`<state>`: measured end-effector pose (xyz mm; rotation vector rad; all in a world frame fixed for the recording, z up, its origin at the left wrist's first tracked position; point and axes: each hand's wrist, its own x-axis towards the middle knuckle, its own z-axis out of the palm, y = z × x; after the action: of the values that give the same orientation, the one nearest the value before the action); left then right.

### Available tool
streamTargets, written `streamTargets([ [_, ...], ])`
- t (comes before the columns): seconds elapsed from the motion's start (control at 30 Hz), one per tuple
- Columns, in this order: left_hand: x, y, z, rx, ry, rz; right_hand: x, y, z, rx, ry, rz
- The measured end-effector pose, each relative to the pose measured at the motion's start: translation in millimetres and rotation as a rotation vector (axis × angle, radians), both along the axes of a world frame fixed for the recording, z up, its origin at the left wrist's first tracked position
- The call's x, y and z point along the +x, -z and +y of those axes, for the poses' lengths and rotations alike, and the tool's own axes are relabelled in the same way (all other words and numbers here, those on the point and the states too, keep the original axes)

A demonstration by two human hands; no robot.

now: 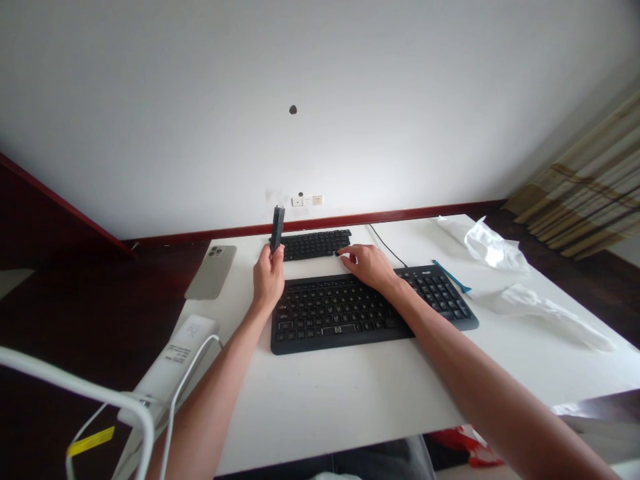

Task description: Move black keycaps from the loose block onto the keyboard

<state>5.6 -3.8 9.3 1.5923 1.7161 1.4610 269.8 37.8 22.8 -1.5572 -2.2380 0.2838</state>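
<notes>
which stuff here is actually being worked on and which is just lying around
In hand:
- left hand holding a narrow black piece upright
- right hand on the small black keyboard
- large black keyboard

Lying about:
- phone
- white power strip
- crumpled white wrappers
- blue pen-like item

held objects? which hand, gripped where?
Left hand holds a narrow black bar-shaped tool upright by its lower end. Right hand holds nothing; its fingertips rest at the near edge of the small rear keyboard.
</notes>
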Motion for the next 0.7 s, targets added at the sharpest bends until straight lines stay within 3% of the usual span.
streamTargets([
  [0.2, -0.1, -0.3, -0.5, 0.013, 0.017, -0.014, -0.6, -2.3, -1.0, -0.001, -0.005, 0.025],
  [0.43, -0.8, -0.9, -1.4, 0.016, 0.017, -0.012, 6.7, 1.3, 2.5, 0.006, 0.148, -0.028],
  [0.7, 0.7, -2.7, -0.7, 0.021, 0.013, -0.019, 3.0, -1.2, -0.2, -0.022, 0.076, 0.005],
])
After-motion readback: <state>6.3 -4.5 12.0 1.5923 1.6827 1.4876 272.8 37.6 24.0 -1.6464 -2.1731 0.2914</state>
